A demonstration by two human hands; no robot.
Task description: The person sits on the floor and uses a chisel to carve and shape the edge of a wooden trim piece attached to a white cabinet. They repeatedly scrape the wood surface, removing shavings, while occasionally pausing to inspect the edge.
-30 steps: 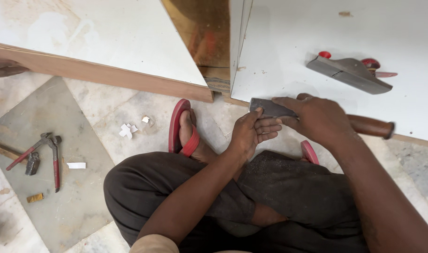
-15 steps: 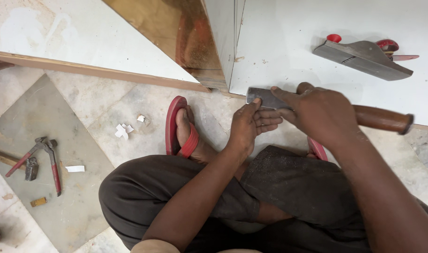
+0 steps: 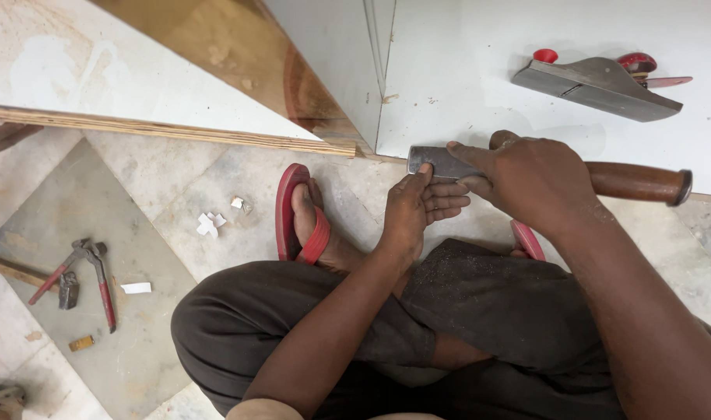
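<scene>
Chisel (image 3: 526,173) lies crosswise, blade left, handle right, in right hand (image 3: 530,183).

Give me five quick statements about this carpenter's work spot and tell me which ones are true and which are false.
1. Both hands hold the chisel. True: the right hand grips it near the wooden handle, and the left hand steadies the blade.
2. The hand plane lies on the floor tiles. False: it rests on the white board.
3. Red-handled pincers lie on the floor at the left. True.
4. The person is barefoot. False: a red sandal is on the foot.
5. The hand plane touches the chisel. False: they lie apart.
</scene>
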